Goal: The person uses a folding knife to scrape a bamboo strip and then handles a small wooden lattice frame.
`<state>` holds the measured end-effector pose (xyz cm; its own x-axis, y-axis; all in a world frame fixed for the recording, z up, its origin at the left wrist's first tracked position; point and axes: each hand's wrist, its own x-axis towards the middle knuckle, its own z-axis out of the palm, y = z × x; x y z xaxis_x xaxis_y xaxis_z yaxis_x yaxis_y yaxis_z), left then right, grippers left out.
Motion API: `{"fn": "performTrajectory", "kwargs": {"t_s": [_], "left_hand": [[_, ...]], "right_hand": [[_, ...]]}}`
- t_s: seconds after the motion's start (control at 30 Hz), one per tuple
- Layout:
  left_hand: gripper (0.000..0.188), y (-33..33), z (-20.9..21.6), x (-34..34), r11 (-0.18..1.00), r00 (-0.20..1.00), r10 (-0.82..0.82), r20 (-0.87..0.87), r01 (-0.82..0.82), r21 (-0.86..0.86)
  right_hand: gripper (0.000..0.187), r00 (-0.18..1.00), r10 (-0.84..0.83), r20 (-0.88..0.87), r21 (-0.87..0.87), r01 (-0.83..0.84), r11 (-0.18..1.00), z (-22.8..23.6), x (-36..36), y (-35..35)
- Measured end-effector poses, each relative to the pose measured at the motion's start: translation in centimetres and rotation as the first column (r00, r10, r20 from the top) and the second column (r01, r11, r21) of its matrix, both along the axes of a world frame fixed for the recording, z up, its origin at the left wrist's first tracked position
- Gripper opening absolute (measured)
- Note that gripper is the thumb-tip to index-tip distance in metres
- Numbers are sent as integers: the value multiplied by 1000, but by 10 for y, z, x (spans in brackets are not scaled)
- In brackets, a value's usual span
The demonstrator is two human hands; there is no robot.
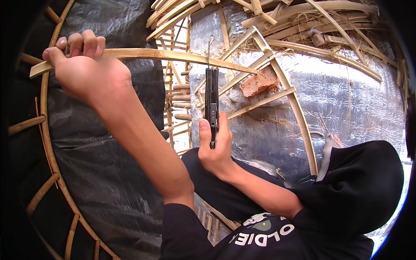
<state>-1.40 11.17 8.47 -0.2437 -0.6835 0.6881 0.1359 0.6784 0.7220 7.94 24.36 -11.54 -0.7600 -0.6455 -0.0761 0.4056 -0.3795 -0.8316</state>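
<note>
- Head view: the long, pale wooden strip (167, 54) is held up across the upper middle, its right end overlapping the crossed frame (297, 108) from this angle.
- The left hand (89, 71) has its fingers curled round the strip near the left end.
- The right hand (216, 151) has its fingers clamped on a slotted black tool (212, 95), held upright.
- The tool's thin metal tip crosses the strip; whether they touch, I cannot tell.
- Done, as far as it shows: the strip is slender and in one piece, while the frame's pieces already lie crossed beside a broken brick (260, 82).
- Left, by my judgement: the held strip looks unjoined, and loose strips (303, 46) lie on the silver sheet (333, 97).
</note>
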Motion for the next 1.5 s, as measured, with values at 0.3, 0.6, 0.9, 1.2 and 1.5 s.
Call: {"fn": "performTrajectory", "kwargs": {"t_s": [0.3, 0.6, 0.9, 1.2, 1.5], "left_hand": [[30, -17, -4, 12, 979, 975, 204, -89, -201, 37], [24, -6, -6, 9, 916, 906, 401, -138, -400, 34], [31, -3, -8, 8, 934, 924, 356, -139, -355, 34], [32, -6, -9, 11, 921, 909, 390, -149, -386, 51], [34, -6, -8, 13, 940, 931, 341, -130, -339, 34]], "right_hand": [[24, 983, -42, -176, 108, 62, 992, -37, 7, -9], [30, 946, -87, -312, 140, 137, 981, -47, 11, -8], [31, 967, -84, -241, 94, 110, 989, -37, 11, -3], [33, 949, -78, -305, 116, 119, 986, -36, 14, -4], [32, 936, -108, -336, 31, 126, 992, -26, 12, -3]]}}
